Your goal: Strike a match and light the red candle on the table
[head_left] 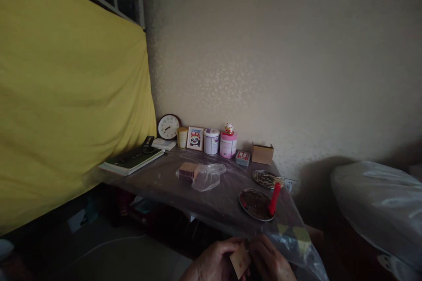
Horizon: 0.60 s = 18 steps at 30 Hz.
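Low in the view, in front of the table's near edge, my left hand (214,260) is closed on a small tan card (240,260) with reddish marks; whether it is flat or a thin box I cannot tell. My right hand (271,260) is right beside it, fingers curled together near the card's upper right edge. What those fingers hold, if anything, is hidden. Beyond the hands, a red candle (274,198) stands upright at the right side of a dark oval metal plate (255,204). Behind it is a second plate (260,178) with thin pale sticks on it.
A bundle of small brown pieces (188,171) lies in a clear plastic bag (209,176) mid-table. Along the wall are a clock (169,127), a panda picture (195,138), two canisters (211,142) and an open cardboard box (262,153). Books (133,160) lie left. Plastic sheeting covers the table (214,204).
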Motion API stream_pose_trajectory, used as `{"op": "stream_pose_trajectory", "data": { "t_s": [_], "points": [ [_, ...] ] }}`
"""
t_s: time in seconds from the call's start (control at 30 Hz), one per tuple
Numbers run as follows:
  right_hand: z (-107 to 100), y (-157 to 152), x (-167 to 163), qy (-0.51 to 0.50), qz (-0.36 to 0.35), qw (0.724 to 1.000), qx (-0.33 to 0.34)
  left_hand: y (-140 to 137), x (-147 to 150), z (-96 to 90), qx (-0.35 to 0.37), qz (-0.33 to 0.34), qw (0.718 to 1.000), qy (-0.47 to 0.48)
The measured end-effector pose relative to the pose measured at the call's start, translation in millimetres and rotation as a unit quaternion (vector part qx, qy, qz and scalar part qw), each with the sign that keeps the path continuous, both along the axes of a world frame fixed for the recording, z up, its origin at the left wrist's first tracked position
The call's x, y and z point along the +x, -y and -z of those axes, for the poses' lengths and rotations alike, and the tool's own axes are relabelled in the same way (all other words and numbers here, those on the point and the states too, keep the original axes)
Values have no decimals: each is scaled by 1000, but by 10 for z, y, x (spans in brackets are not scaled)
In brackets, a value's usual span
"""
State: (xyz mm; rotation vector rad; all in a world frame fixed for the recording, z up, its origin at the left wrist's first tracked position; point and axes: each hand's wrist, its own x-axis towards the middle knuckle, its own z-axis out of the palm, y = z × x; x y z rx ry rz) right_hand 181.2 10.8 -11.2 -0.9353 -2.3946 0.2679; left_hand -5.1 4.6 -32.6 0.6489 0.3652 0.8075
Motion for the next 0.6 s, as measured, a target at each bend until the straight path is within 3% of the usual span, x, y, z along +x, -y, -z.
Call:
{"op": "stream_pose_trajectory", "data": {
  "t_s": [0.13, 0.37, 0.6],
  "points": [
    [-4, -33, 41, -25, 32, 999, 22, -19, 3, -7, -13, -8, 1000, 13],
    [-88, -32, 77, -141, 101, 985, 1, -25, -40, -35, -12, -37, 999, 31],
    [-124, 45, 33, -239, 135, 945, -179, 13, -62, -160, 4, -68, 996, 56]
  ]
}}
